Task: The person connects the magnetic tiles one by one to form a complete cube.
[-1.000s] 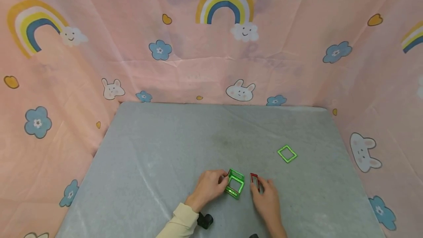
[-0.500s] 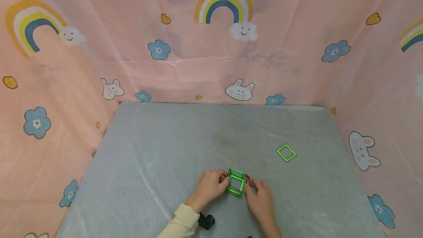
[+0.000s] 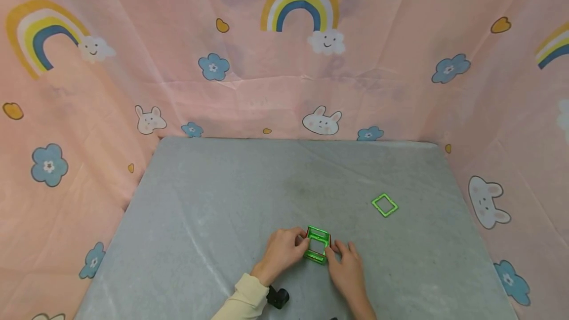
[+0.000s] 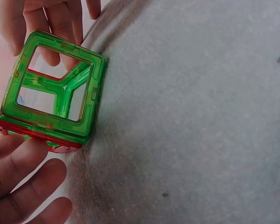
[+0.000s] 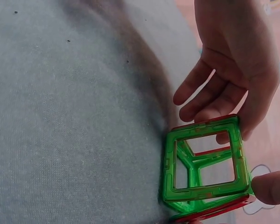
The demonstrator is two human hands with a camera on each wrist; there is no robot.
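A box of green and red magnetic tiles (image 3: 316, 257) stands on the grey cloth, an open green square frame facing up. My left hand (image 3: 280, 253) grips its left side between thumb and fingers; in the left wrist view the fingers (image 4: 30, 156) lie along a red edge. From the right, my right hand (image 3: 347, 268) pinches a red magnetic tile (image 5: 228, 208) set against the box's right side. Its thumb (image 5: 273, 187) is at the upper corner of the box in the right wrist view.
A loose green square tile (image 3: 379, 209) lies flat on the grey cloth (image 3: 231, 186), farther back to the right. Close to the left cuff (image 3: 250, 289) is a small black object (image 3: 278, 299). Pink printed curtains (image 3: 249, 98) surround the back and sides.
My right hand has moved left with the red tile, from a gap beside the box to its right side. The left hand has stayed on the box.
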